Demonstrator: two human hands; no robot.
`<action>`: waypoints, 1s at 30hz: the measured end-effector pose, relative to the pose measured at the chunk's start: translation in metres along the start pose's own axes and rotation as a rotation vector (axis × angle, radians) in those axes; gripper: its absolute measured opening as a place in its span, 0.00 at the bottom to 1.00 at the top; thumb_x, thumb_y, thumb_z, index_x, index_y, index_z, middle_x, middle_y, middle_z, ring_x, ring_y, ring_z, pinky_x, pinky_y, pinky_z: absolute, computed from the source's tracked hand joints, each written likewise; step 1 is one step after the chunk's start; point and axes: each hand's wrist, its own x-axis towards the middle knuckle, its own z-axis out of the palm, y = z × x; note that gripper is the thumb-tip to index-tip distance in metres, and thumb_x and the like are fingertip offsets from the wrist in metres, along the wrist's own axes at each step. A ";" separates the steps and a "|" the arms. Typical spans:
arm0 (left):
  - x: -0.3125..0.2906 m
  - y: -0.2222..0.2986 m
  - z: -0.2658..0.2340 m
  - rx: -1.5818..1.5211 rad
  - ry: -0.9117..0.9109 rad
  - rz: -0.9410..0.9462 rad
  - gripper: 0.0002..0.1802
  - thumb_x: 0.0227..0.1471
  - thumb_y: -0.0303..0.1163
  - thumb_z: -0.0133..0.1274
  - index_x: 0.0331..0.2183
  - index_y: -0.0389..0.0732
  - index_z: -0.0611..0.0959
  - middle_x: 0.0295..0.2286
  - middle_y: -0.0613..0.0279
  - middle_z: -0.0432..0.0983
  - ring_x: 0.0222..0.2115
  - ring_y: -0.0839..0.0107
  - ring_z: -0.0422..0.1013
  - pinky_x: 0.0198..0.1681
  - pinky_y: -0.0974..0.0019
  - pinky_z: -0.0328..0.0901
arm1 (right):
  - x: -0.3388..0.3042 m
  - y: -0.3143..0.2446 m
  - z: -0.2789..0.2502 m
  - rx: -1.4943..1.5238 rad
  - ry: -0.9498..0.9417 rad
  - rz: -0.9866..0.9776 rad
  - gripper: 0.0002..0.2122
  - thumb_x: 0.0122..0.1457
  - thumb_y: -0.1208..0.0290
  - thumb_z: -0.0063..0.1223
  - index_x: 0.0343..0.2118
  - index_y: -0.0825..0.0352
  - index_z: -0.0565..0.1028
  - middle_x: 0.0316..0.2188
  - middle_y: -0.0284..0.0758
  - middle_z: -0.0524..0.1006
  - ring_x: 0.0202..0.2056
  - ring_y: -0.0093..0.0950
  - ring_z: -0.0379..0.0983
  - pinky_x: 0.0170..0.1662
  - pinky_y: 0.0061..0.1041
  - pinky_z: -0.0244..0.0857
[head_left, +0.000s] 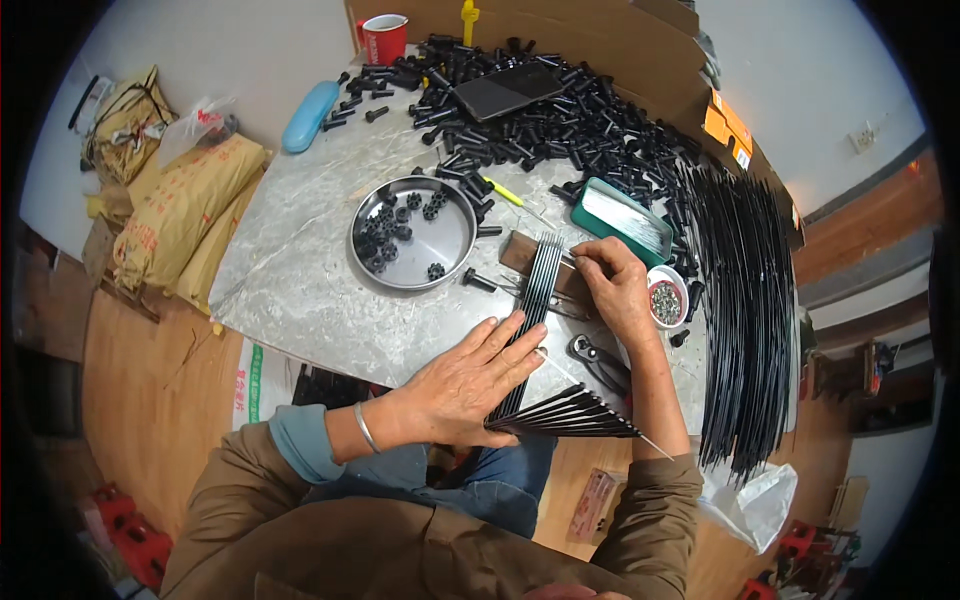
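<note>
My left hand [470, 375] lies across a bundle of thin black rods [540, 285], holding it with nearly straight fingers. The bundle's pale far tips rest over a brown block [519, 250]. More rod lengths [575, 412] fan out from its near end to the right, over the table's front edge. Beside the pale tips, my right hand [618, 285] is closed in a pinch; what sits between its fingertips is too small to name. Black-handled pliers [597, 362] lie below that hand. A white cup of small metal pieces [666, 297] stands to its right.
A round metal tray [358, 225] contains black ribbed parts. Behind lie piled black bolt-like pieces [600, 120], a dark phone [508, 92] and a red cup [385, 42]. A green box of white strands [625, 222] and many long black rods [745, 320] occupy the right side.
</note>
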 end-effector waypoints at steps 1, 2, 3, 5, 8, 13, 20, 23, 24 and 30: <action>0.001 0.000 0.000 0.011 -0.014 0.013 0.52 0.39 0.54 0.62 0.56 0.29 0.62 0.60 0.43 0.47 0.62 0.45 0.43 0.62 0.48 0.45 | 0.001 0.002 -0.001 0.003 -0.008 -0.005 0.05 0.53 0.78 0.54 0.33 0.70 0.78 0.26 0.33 0.74 0.29 0.22 0.70 0.35 0.20 0.63; 0.002 0.000 0.001 -0.002 0.032 0.024 0.53 0.37 0.54 0.63 0.56 0.30 0.62 0.60 0.43 0.49 0.62 0.44 0.45 0.62 0.47 0.47 | 0.001 0.004 -0.001 0.008 -0.019 -0.010 0.05 0.54 0.78 0.54 0.33 0.70 0.78 0.27 0.33 0.74 0.29 0.22 0.70 0.35 0.20 0.63; 0.003 0.001 0.001 -0.015 0.077 0.036 0.54 0.35 0.55 0.64 0.56 0.31 0.62 0.59 0.42 0.51 0.61 0.43 0.47 0.61 0.46 0.48 | 0.003 0.005 -0.002 -0.005 -0.027 -0.021 0.05 0.53 0.77 0.54 0.33 0.69 0.78 0.27 0.34 0.74 0.28 0.23 0.70 0.34 0.21 0.64; 0.005 0.003 0.001 -0.001 0.044 0.028 0.55 0.34 0.55 0.65 0.56 0.32 0.62 0.59 0.42 0.50 0.61 0.42 0.47 0.61 0.45 0.48 | 0.006 -0.001 -0.002 -0.057 -0.024 -0.045 0.05 0.53 0.77 0.55 0.33 0.68 0.78 0.27 0.34 0.74 0.27 0.24 0.70 0.33 0.22 0.64; 0.007 0.006 -0.001 0.015 -0.008 0.002 0.55 0.33 0.54 0.66 0.56 0.32 0.62 0.60 0.41 0.50 0.61 0.42 0.47 0.61 0.45 0.48 | 0.010 -0.003 -0.005 -0.128 -0.033 -0.070 0.05 0.51 0.77 0.56 0.32 0.66 0.79 0.27 0.36 0.74 0.27 0.30 0.71 0.33 0.25 0.65; 0.007 0.006 -0.001 0.019 -0.043 -0.015 0.56 0.33 0.54 0.66 0.57 0.32 0.61 0.60 0.40 0.49 0.61 0.40 0.46 0.61 0.44 0.47 | 0.018 -0.003 -0.012 -0.484 0.013 -0.465 0.04 0.50 0.74 0.57 0.30 0.64 0.79 0.26 0.35 0.74 0.29 0.35 0.73 0.33 0.30 0.66; 0.010 0.008 -0.001 0.002 -0.037 0.008 0.55 0.35 0.54 0.65 0.57 0.32 0.60 0.60 0.40 0.48 0.61 0.40 0.45 0.61 0.42 0.47 | 0.012 0.008 -0.010 -0.200 -0.047 -0.189 0.03 0.51 0.73 0.56 0.29 0.64 0.78 0.26 0.35 0.73 0.29 0.36 0.73 0.33 0.31 0.66; 0.008 0.006 0.002 0.018 -0.040 0.008 0.55 0.37 0.55 0.63 0.58 0.32 0.59 0.60 0.40 0.48 0.61 0.40 0.45 0.61 0.42 0.46 | 0.010 -0.002 -0.009 -0.260 -0.025 -0.166 0.04 0.52 0.72 0.56 0.29 0.64 0.78 0.27 0.35 0.74 0.30 0.36 0.73 0.34 0.31 0.66; 0.008 0.005 0.003 0.025 -0.029 0.011 0.55 0.38 0.56 0.62 0.58 0.32 0.59 0.60 0.40 0.47 0.61 0.39 0.45 0.61 0.42 0.46 | 0.010 -0.006 -0.007 -0.291 -0.021 -0.122 0.04 0.51 0.72 0.56 0.29 0.64 0.78 0.28 0.35 0.74 0.30 0.36 0.73 0.34 0.31 0.66; 0.009 0.006 0.002 0.037 -0.042 0.015 0.55 0.39 0.57 0.61 0.58 0.32 0.59 0.60 0.41 0.47 0.61 0.39 0.45 0.61 0.42 0.45 | 0.016 0.002 -0.006 -0.275 0.010 -0.182 0.06 0.51 0.68 0.57 0.27 0.65 0.77 0.27 0.37 0.76 0.29 0.38 0.74 0.33 0.35 0.67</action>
